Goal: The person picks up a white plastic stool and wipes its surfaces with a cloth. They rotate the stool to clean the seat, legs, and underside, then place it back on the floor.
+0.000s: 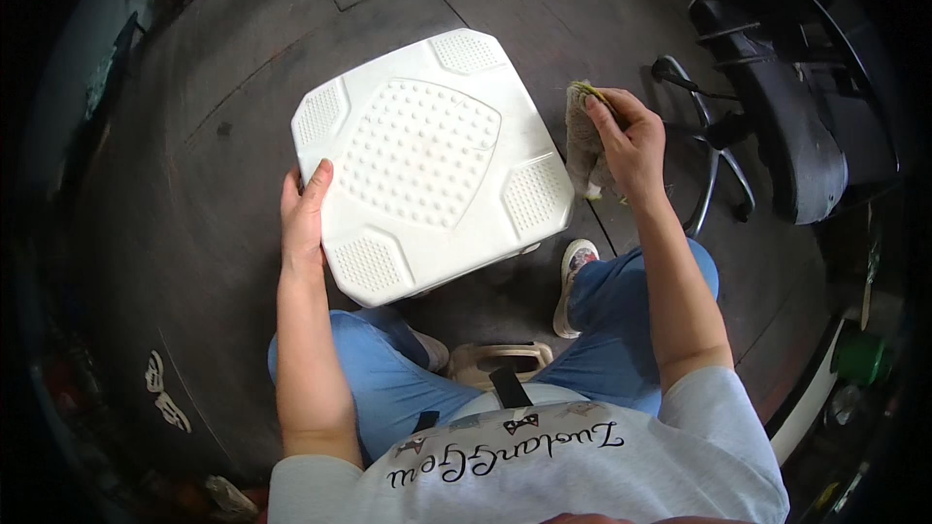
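A white plastic stool (466, 225) with a square top, cut corners and raised dots faces up before my knees. My left hand (302, 215) grips its left edge, thumb on the top and fingers out of sight underneath. Off the stool's right side, my right hand (632, 135) pinches a greyish-beige cloth (581, 135) with a yellow-green edge. The cloth hangs down beside the stool's right edge; whether the two touch I cannot tell. The underside of the stool is hidden.
A black office chair (786, 109) with a chrome star base (703, 193) stands at the right. Between my legs is a beige plastic seat (484, 364). Dark flooring (211, 233) surrounds me. A green object (859, 358) lies at the right rim, white strips (166, 393) at lower left.
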The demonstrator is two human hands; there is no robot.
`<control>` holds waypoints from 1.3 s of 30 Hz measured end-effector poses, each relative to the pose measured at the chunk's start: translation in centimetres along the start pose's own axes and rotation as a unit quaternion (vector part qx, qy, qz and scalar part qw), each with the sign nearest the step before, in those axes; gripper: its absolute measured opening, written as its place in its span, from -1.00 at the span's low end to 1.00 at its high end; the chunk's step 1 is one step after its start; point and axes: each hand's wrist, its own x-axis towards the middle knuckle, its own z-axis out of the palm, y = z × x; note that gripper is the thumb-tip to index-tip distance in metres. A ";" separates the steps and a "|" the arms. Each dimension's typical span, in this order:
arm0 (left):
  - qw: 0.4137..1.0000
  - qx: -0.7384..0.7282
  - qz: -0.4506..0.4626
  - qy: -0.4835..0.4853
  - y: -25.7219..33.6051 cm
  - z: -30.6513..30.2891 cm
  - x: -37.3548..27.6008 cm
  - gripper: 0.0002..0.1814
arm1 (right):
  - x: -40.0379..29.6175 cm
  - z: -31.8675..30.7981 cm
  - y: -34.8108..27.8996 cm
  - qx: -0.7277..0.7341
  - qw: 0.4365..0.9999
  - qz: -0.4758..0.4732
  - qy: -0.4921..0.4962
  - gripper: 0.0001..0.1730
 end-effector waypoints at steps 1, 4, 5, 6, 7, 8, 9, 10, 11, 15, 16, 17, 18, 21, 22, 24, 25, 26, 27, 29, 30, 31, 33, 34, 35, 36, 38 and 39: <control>1.000 0.001 -0.004 -0.010 0.0 0.1 0.0 -0.23 | -0.6 0.4 -0.6 0.046 0.998 -0.043 0.000 -0.78; 1.000 -0.014 -0.007 -0.020 0.5 0.1 -0.5 -0.23 | -2.4 2.6 -3.4 -0.194 0.941 -0.240 -0.135 -0.80; 1.000 -0.014 -0.008 -0.019 0.4 0.1 -0.4 -0.23 | -2.6 3.0 -3.3 -0.199 0.947 -0.225 -0.117 -0.79; 1.000 -0.013 -0.007 -0.017 0.4 0.1 -0.4 -0.24 | -2.1 2.9 -2.9 -0.187 0.957 -0.187 -0.118 -0.78; 1.000 -0.015 -0.006 -0.015 0.3 0.2 -0.4 -0.24 | -1.1 2.7 -2.0 -0.176 0.965 -0.150 -0.120 -0.78; 1.000 -0.012 -0.007 -0.012 0.3 0.3 -0.4 -0.24 | -0.4 2.7 -0.8 -0.140 0.978 -0.114 -0.102 -0.76; 1.000 -0.010 -0.007 -0.007 0.4 0.4 -0.5 -0.24 | -0.1 2.6 -0.4 -0.111 0.988 -0.063 -0.092 -0.77; 1.000 -0.008 -0.006 -0.003 0.5 0.4 -0.5 -0.24 | 0.3 2.1 0.2 -0.177 0.980 -0.060 -0.073 -0.77; 1.000 -0.010 -0.002 -0.003 0.5 0.3 -0.4 -0.24 | 0.6 1.5 0.8 -0.241 0.967 -0.057 -0.054 -0.76; 1.000 -0.015 0.001 0.000 0.4 0.2 -0.3 -0.23 | 0.8 0.7 0.2 -0.068 0.997 0.030 -0.010 -0.80; 1.000 -0.012 -0.002 0.003 0.4 0.3 -0.5 -0.23 | 0.4 1.2 -0.5 -0.059 0.997 -0.045 -0.024 -0.80; 1.000 -0.015 -0.002 0.005 0.5 0.4 -0.5 -0.23 | -0.1 1.7 -1.3 -0.049 0.991 -0.120 -0.038 -0.80; 1.000 -0.012 -0.004 0.004 0.6 0.4 -0.5 -0.22 | -0.9 2.5 -2.4 -0.059 0.987 -0.117 -0.092 -0.75; 1.000 -0.013 -0.001 0.003 0.2 0.0 -0.4 -0.23 | -0.3 3.5 -1.5 -0.110 0.990 -0.038 -0.084 -0.73; 1.000 -0.017 0.004 0.004 0.2 0.1 -0.2 -0.23 | 0.6 3.9 -0.8 -0.080 0.996 -0.009 -0.048 -0.73; 1.000 -0.022 0.011 0.003 0.3 0.4 -0.4 -0.23 | 1.3 3.3 0.1 -0.055 0.993 0.086 -0.059 -0.74; 1.000 -0.025 0.013 0.004 0.3 0.5 -0.4 -0.24 | 1.6 2.9 0.4 -0.031 0.989 0.120 -0.079 -0.74; 1.000 -0.021 0.007 0.006 0.3 0.3 -0.3 -0.24 | 1.8 2.7 0.7 0.052 0.975 0.192 -0.098 -0.61; 1.000 -0.020 0.009 0.004 0.2 0.3 -0.2 -0.24 | 1.6 2.7 0.4 0.019 0.981 0.163 -0.107 -0.56; 1.000 -0.019 0.013 0.000 0.4 0.5 -0.3 -0.24 | 1.0 3.1 -0.5 -0.045 0.986 0.104 -0.125 -0.45; 1.000 -0.022 0.008 -0.001 0.3 0.4 -0.3 -0.24 | 1.0 3.4 -0.6 -0.072 0.980 0.139 -0.123 -0.35; 1.000 -0.026 0.003 -0.003 0.3 0.4 -0.3 -0.24 | 1.1 3.4 -0.9 -0.069 0.977 0.155 -0.132 -0.36; 1.000 -0.025 0.000 -0.003 0.3 0.2 -0.3 -0.24 | 1.6 3.4 -1.8 -0.059 0.970 0.184 -0.149 -0.38; 1.000 -0.021 0.002 -0.001 0.3 0.1 -0.4 -0.24 | 1.8 3.1 -1.4 -0.021 0.967 0.203 -0.155 -0.37; 1.000 -0.017 0.004 0.001 0.4 0.1 -0.4 -0.24 | 2.1 2.6 -0.9 0.017 0.962 0.221 -0.161 -0.36; 1.000 -0.016 0.008 0.001 0.4 0.3 -0.5 -0.24 | 2.2 2.0 -0.8 0.066 0.953 0.248 -0.164 -0.36; 1.000 -0.016 0.014 0.002 0.6 0.7 -0.6 -0.24 | 2.4 1.3 0.1 0.084 0.948 0.245 -0.183 -0.37; 1.000 -0.014 0.012 0.003 0.6 0.6 -0.5 -0.24 | 2.3 1.5 -0.4 0.090 0.948 0.246 -0.182 -0.36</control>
